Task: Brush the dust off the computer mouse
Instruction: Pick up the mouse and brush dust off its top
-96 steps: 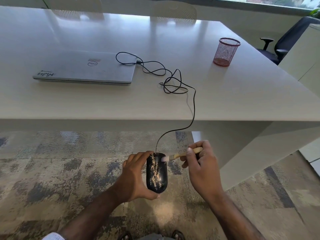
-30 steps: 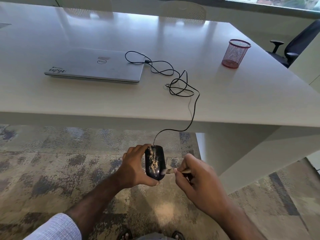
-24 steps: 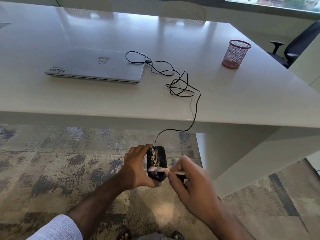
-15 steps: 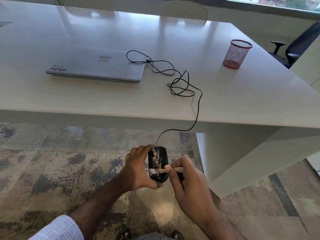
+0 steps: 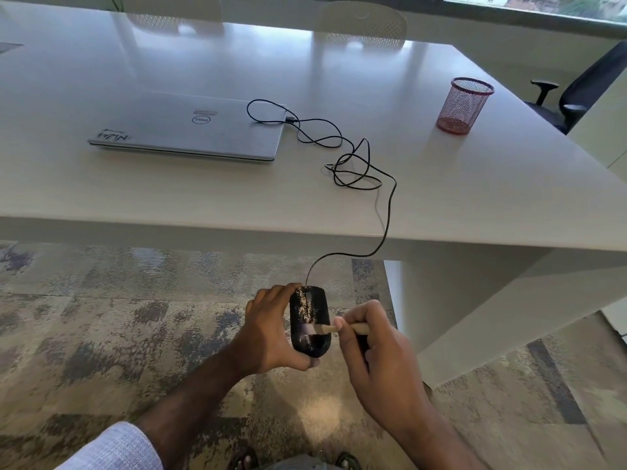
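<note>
A black computer mouse (image 5: 310, 312) speckled with pale dust is held below the table's front edge, above the carpet. My left hand (image 5: 268, 330) grips it from the left side and underneath. My right hand (image 5: 376, 357) pinches a small brush (image 5: 334, 329) with a light wooden handle. Its pale bristles lie across the lower middle of the mouse's top. The mouse's black cable (image 5: 380, 184) runs up over the table edge, coils on the tabletop and reaches the closed silver laptop (image 5: 190, 130).
The white table (image 5: 475, 205) spans the upper view, with a thick leg at the right. A red mesh pen cup (image 5: 463, 105) stands at its far right. A black office chair (image 5: 583, 96) is beyond. Patterned carpet (image 5: 101, 317) lies beneath my hands.
The brush started at the mouse's upper right edge, dropped to its lower end, and now lies across the lower middle. My left hand has kept its hold on the mouse.
</note>
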Demonstrator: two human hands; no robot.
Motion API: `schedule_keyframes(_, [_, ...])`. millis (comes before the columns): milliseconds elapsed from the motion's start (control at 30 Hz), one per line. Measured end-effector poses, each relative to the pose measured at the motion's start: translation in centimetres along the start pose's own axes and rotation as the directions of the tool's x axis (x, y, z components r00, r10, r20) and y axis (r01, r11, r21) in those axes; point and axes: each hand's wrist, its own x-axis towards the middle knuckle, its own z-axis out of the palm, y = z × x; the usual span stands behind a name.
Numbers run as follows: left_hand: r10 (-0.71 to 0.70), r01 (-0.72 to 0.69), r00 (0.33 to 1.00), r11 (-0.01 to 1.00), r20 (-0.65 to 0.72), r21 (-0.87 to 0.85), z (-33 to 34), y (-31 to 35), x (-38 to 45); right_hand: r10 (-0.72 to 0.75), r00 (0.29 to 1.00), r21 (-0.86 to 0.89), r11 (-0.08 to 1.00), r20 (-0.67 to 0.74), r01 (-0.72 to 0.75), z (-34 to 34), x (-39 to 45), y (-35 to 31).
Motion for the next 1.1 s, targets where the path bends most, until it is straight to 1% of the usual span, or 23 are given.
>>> schedule_keyframes(133, [0.003, -0.003, 1.000, 1.000, -0.003, 0.006, 0.2, 0.0, 0.1, -0.048, 0.989, -0.003, 0.999, 0.138, 0.049, 0.4, -0.4, -0.2])
schedule_keyframes(167, [0.003, -0.003, 1.000, 1.000, -0.001, 0.010, 0.2, 0.0, 0.1, -0.067, 0.987, 0.009, 0.998, 0.148, 0.066, 0.5, -0.5, -0.3])
schedule_keyframes(300, [-0.003, 0.003, 1.000, 1.000, 0.011, -0.004, 0.1, -0.2, 0.2, -0.031, 0.998, 0.052, 0.998, 0.054, 0.028, 0.2, -0.3, 0.2])
schedule_keyframes(333, [-0.003, 0.003, 1.000, 1.000, 0.011, -0.007, 0.1, -0.2, 0.2, -0.022, 0.999, 0.048, 0.999, 0.046, 0.019, 0.1, -0.3, 0.4])
schedule_keyframes(400, [0.002, -0.002, 1.000, 1.000, 0.001, -0.005, 0.1, -0.3, 0.3, -0.027, 0.996, 0.063, 0.998, 0.083, 0.021, 0.1, -0.2, 0.6])
schedule_keyframes(467, [0.005, -0.005, 1.000, 1.000, -0.002, -0.007, 0.2, -0.3, 0.3, -0.035, 0.994, 0.130, 0.991, 0.105, 0.021, 0.2, -0.3, 0.6])
schedule_keyframes(567, [0.008, -0.008, 1.000, 1.000, 0.008, -0.024, 0.1, -0.3, 0.3, 0.004, 1.000, 0.225, 0.974, 0.029, -0.011, -0.3, 0.0, 0.8])
schedule_keyframes(633, [0.006, -0.006, 1.000, 1.000, 0.013, -0.022, 0.0, -0.2, 0.3, 0.012, 1.000, 0.248, 0.969, 0.023, -0.017, -0.6, 0.1, 0.9])
schedule_keyframes(767, [0.005, -0.005, 1.000, 1.000, 0.018, -0.018, -0.2, -0.2, 0.4, -0.025, 0.988, 0.131, 0.991, 0.151, 0.005, -0.9, 0.0, 1.2])
schedule_keyframes(867, [0.002, -0.002, 1.000, 1.000, 0.023, -0.021, -0.3, -0.3, 0.3, -0.011, 0.991, 0.091, 0.996, 0.132, -0.001, -1.6, 0.2, 1.4])
schedule_keyframes(967, [-0.004, 0.004, 1.000, 1.000, 0.029, -0.016, -0.2, -0.4, 0.3, -0.004, 0.996, 0.129, 0.992, 0.084, -0.007, -1.8, 0.4, 1.1])
schedule_keyframes(1033, [-0.004, 0.004, 1.000, 1.000, 0.025, -0.011, -0.2, -0.3, 0.3, -0.006, 0.995, 0.158, 0.987, 0.101, -0.010, -1.6, 0.5, 0.9])
schedule_keyframes(1100, [-0.004, 0.004, 1.000, 1.000, 0.021, -0.010, -0.1, -0.2, 0.3, -0.017, 0.991, 0.136, 0.991, 0.135, -0.002, -1.4, 0.5, 0.8])
